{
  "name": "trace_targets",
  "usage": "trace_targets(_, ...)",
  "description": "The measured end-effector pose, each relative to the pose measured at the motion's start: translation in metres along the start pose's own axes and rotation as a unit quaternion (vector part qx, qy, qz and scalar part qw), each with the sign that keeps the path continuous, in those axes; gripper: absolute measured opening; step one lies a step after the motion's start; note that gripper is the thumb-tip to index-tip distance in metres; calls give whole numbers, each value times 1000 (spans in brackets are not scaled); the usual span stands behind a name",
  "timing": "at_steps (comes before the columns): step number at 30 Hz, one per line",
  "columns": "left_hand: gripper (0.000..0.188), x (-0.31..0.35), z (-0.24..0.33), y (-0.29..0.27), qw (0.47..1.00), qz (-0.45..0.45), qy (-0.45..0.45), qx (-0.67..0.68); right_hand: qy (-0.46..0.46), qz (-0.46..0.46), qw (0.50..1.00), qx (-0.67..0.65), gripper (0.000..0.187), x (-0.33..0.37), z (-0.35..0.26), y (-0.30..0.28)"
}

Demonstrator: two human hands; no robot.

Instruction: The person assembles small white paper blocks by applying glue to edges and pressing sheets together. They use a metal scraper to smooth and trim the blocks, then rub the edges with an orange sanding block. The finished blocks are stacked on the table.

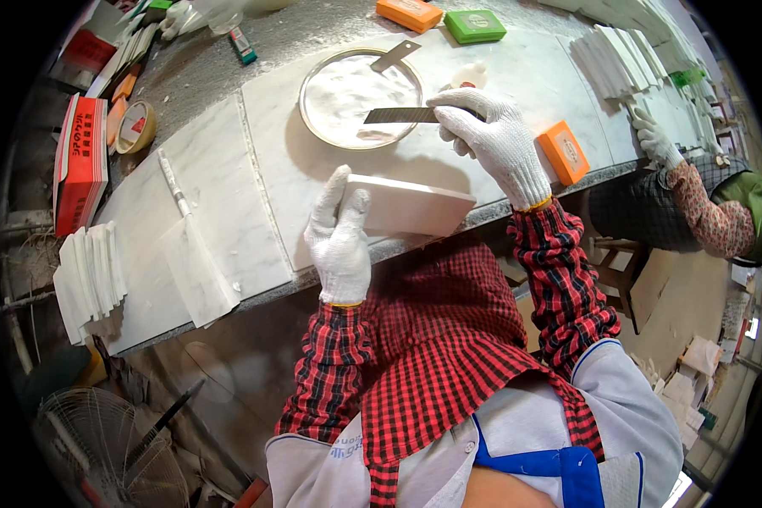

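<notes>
My left hand (339, 237), in a white knit glove, is closed on the left end of a flat white rectangular slab (411, 206), thumb on its upper face. The slab is tilted above the table's front edge. My right hand (491, 140), gloved too, pinches a thin dark metal blade (394, 115). Its free end points left over the rim of a round tin of white paste (347, 93), with a whitish smear beneath it. Whether the blade touches the paste, I cannot tell. A second metal blade (395, 56) leans on the tin's far rim.
Orange box (563, 152) lies right of my right hand; another orange box (409, 13) and a green box (474, 26) lie at the back. White slabs stand stacked at left (93, 275) and right (618, 63). A co-worker's gloved hand (654, 135) is far right. A fan (114, 449) stands lower left.
</notes>
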State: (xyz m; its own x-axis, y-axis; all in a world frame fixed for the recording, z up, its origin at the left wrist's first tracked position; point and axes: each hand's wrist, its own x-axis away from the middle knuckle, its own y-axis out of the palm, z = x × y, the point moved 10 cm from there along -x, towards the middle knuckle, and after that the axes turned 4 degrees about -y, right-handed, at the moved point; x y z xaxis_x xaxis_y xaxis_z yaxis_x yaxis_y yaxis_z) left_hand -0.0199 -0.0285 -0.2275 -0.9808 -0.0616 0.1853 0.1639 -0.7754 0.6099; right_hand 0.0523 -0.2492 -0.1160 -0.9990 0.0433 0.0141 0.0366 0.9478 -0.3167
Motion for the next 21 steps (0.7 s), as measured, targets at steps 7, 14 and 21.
trace_targets(7,40,3,19,7,988,41,-4,-149,-21,-18,997,73,31,-8,0,11)
trace_targets(14,41,-5,25,5,991,3,-57,-118,-24,-48,997,62,30,-10,6,23)
trace_targets(21,42,-5,15,-7,993,-17,-96,-62,90,-28,992,-86,24,9,12,11)
